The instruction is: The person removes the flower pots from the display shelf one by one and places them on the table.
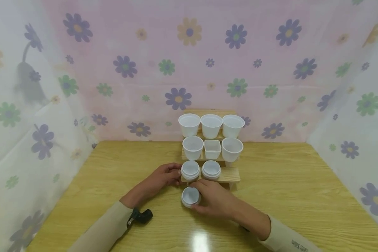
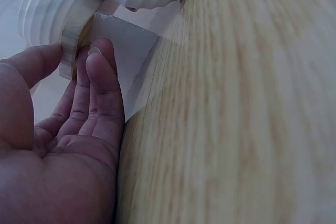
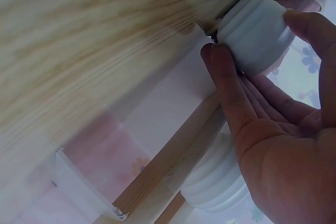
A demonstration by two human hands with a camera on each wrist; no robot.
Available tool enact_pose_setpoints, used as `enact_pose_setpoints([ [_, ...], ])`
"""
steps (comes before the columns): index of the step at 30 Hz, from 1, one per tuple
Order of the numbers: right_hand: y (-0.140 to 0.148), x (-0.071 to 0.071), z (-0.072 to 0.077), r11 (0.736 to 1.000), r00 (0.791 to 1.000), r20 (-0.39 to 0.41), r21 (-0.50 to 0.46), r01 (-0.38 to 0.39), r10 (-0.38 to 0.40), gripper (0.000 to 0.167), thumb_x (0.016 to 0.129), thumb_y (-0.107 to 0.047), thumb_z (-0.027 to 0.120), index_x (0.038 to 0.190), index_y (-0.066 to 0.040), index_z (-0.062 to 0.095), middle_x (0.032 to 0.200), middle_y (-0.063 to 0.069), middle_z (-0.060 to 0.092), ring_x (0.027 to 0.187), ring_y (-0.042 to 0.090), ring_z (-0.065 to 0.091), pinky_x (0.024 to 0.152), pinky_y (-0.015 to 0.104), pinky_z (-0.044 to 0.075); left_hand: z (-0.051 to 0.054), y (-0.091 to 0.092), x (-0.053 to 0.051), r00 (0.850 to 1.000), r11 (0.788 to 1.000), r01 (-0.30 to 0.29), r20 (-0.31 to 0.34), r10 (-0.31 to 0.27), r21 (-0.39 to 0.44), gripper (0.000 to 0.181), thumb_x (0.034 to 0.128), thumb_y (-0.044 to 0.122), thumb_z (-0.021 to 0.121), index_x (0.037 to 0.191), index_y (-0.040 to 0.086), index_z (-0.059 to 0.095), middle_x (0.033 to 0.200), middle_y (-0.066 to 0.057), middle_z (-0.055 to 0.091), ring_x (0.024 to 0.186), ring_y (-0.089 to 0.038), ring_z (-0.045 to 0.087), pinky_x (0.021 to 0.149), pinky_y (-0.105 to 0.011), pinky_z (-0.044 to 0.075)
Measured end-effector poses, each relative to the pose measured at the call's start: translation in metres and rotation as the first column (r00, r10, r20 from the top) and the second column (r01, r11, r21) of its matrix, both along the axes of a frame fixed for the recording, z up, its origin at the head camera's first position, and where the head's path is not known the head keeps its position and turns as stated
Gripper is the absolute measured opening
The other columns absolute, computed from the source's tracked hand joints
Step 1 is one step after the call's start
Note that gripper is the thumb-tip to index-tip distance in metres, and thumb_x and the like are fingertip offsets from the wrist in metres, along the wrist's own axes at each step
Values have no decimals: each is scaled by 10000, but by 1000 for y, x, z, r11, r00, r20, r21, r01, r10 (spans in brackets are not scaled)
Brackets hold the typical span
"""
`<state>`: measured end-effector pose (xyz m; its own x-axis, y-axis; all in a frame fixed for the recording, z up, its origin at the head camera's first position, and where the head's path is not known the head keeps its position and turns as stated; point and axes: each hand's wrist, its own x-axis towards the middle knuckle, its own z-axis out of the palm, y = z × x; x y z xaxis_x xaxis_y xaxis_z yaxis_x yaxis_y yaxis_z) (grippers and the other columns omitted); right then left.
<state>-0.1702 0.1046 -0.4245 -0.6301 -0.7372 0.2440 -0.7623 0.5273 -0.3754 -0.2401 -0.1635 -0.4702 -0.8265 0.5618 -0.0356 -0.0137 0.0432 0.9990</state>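
A stepped wooden stand [image 1: 230, 174] bears rows of white containers. At the left end of its lowest step, my left hand [image 1: 164, 177] pinches the end of the board [image 2: 71, 53] between thumb and fingers. My right hand [image 1: 216, 200] holds a small white ribbed jar [image 1: 190, 197] by its sides, in front of that step and low over the table. The jar has an open top. In the right wrist view, thumb and fingers lie on opposite sides of the jar [image 3: 257, 35]. Whether its base touches the table I cannot tell.
Two similar ribbed jars [image 1: 211, 169] sit on the lowest step. Above them stand two round cups [image 1: 193, 148] with a square cup [image 1: 212, 149] between. Three larger cups [image 1: 211, 126] fill the top step. A flowered cloth [image 1: 157, 77] hangs behind the wooden table [image 1: 286, 189].
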Motion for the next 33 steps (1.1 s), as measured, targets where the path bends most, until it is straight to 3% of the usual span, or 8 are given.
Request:
enact_pose_setpoints([
  [14, -4, 2, 0, 997, 997, 36, 33, 65, -67, 522, 912, -298, 876, 1313, -43, 660, 1251, 90, 709, 1137, 190, 681, 964, 351, 585, 4, 3, 1, 1000, 1000, 1, 4, -1, 8, 443, 1122, 176, 551, 1472, -90, 499, 1174, -74, 674, 1001, -199, 660, 868, -302, 599],
  [33, -5, 3, -1, 999, 999, -27, 8, 46, -45, 563, 889, -281, 895, 1323, -16, 653, 1254, 114, 718, 1157, 239, 694, 993, 392, 580, 2, 2, 1, 1000, 1000, -3, 5, 3, 20, 413, 1117, 166, 554, 1463, -59, 526, 1187, -104, 675, 1013, -215, 664, 864, -314, 601],
])
